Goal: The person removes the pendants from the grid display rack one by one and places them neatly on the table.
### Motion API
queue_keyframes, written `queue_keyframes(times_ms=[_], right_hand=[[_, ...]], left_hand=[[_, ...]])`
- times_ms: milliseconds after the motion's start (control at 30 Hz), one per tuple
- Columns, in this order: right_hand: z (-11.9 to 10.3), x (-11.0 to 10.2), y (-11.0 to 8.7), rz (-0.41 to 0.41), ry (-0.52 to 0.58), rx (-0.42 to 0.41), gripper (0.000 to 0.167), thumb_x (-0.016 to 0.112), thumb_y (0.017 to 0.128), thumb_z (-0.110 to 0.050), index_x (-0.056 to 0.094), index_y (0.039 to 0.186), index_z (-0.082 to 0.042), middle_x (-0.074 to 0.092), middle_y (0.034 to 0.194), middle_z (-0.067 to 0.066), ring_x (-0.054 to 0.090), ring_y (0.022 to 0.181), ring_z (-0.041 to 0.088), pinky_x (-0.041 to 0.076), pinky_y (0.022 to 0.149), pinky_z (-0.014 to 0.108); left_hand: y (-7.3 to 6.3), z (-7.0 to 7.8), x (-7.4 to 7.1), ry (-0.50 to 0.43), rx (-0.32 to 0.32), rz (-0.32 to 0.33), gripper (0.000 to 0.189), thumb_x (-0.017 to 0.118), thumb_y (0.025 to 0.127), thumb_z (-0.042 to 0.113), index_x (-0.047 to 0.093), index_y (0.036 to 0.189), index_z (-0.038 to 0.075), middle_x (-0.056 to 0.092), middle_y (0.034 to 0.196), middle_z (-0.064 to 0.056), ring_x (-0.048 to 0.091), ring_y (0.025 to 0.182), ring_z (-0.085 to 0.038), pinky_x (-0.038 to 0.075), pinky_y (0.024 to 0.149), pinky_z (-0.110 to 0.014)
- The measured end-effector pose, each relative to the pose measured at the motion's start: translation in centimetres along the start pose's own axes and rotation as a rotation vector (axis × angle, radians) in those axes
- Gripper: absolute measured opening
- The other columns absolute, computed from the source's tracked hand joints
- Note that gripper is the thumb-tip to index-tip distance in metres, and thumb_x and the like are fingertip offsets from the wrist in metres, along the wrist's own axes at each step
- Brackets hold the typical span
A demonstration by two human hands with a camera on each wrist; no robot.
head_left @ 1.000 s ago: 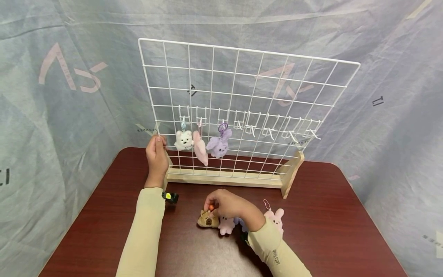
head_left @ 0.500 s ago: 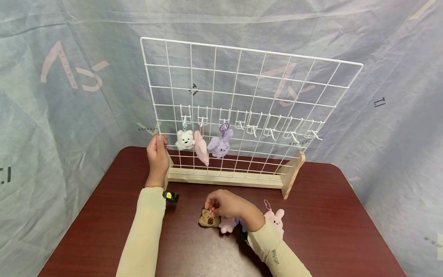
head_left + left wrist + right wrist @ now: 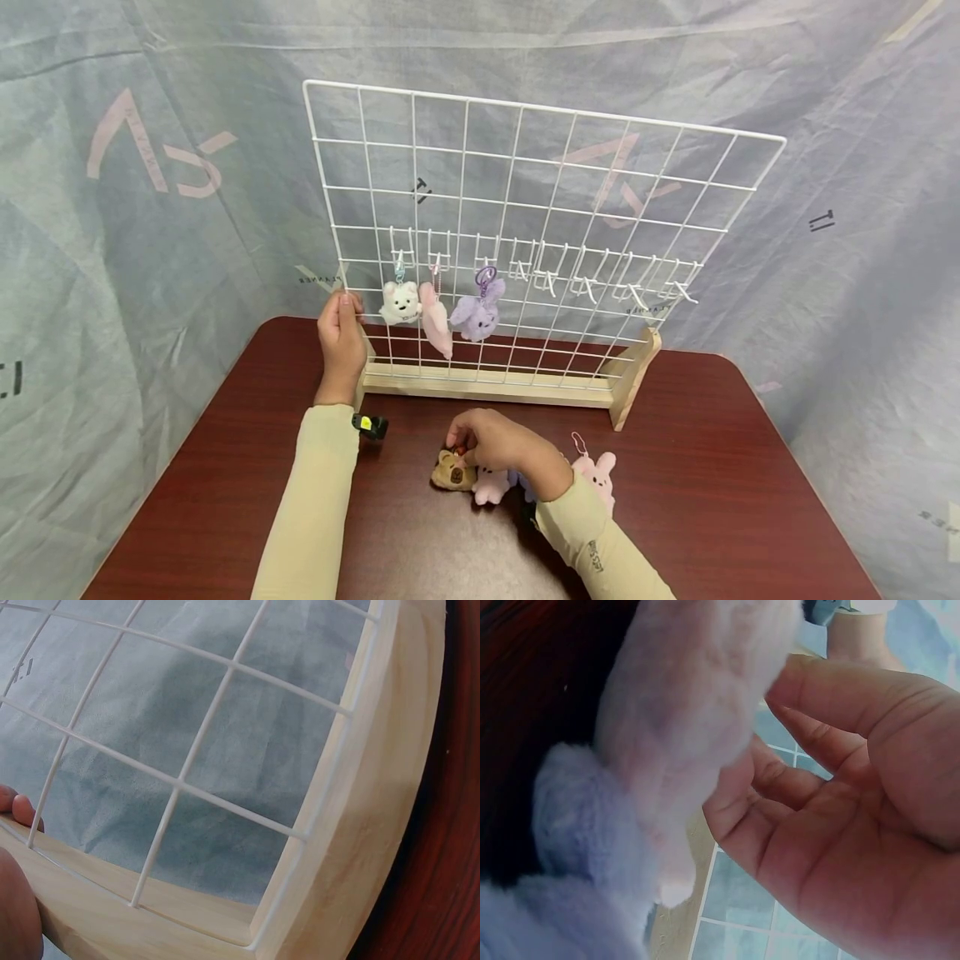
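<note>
My left hand [image 3: 341, 342] grips the left edge of a white wire grid rack [image 3: 517, 106]. In the left wrist view its fingertips [image 3: 26, 811] curl round the rack's wooden side. My right hand [image 3: 498, 442] pinches the top of a brown plush keychain [image 3: 452, 472] by its orange bead, low over the table; the exact contact is hidden. Beside it a pink plush keychain [image 3: 491, 486] sits partly under the right hand. In the right wrist view the pink plush covers the fingertips, with a bluish-purple plush [image 3: 585, 814] next to it.
A white bear [image 3: 401, 302], a pink plush [image 3: 435, 321] and a purple bunny [image 3: 477, 315] hang from hooks on the rack's left. Several bare hooks [image 3: 585, 283] continue rightward. A pink bunny keychain [image 3: 597, 477] lies by the right forearm on the dark red table [image 3: 712, 500].
The brown plush shifts and tips slightly under my right fingers, its face turning a little more upward. The right hand barely moves; the left stays on the rack.
</note>
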State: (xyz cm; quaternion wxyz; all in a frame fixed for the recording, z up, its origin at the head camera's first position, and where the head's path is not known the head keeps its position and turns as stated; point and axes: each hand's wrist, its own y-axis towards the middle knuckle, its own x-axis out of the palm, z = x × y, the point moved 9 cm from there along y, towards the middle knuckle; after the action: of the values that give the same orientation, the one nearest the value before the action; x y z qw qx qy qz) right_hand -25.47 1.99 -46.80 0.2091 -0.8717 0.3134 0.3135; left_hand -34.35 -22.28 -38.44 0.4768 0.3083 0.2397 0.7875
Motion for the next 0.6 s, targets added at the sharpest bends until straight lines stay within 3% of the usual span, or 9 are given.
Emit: queue_keyframes(times_ms=[300, 500, 600], right_hand=[[0.07, 0.13, -0.14, -0.021, -0.028, 0.014, 0.021, 0.076, 0.089, 0.009, 0.075, 0.102, -0.007, 0.074, 0.094, 0.006, 0.070, 0.086, 0.021, 0.052, 0.069, 0.020], [-0.09, 0.10, -0.36, -0.036, -0.065, 0.005, 0.021, 0.074, 0.090, 0.008, 0.077, 0.104, -0.007, 0.076, 0.097, 0.005, 0.070, 0.087, 0.018, 0.053, 0.070, 0.019], [-0.22, -0.39, -0.32, -0.007, -0.071, 0.003, 0.018, 0.074, 0.092, 0.004, 0.076, 0.107, -0.005, 0.076, 0.100, 0.007, 0.068, 0.087, 0.017, 0.054, 0.073, 0.022]], left_hand=[[0.09, -0.18, -0.16, -0.013, 0.014, -0.007, 0.039, 0.039, 0.112, 0.006, 0.046, 0.083, -0.019, 0.054, 0.084, -0.003, 0.049, 0.072, -0.019, 0.048, 0.065, -0.022], [0.04, -0.43, -0.07, -0.005, -0.009, -0.002, 0.038, 0.037, 0.112, 0.003, 0.045, 0.083, -0.019, 0.049, 0.084, -0.023, 0.049, 0.072, -0.020, 0.049, 0.066, -0.019], [0.00, -0.54, -0.11, -0.007, -0.013, 0.004, 0.036, 0.036, 0.111, 0.001, 0.043, 0.083, -0.021, 0.049, 0.084, -0.020, 0.049, 0.072, -0.018, 0.048, 0.066, -0.017]])
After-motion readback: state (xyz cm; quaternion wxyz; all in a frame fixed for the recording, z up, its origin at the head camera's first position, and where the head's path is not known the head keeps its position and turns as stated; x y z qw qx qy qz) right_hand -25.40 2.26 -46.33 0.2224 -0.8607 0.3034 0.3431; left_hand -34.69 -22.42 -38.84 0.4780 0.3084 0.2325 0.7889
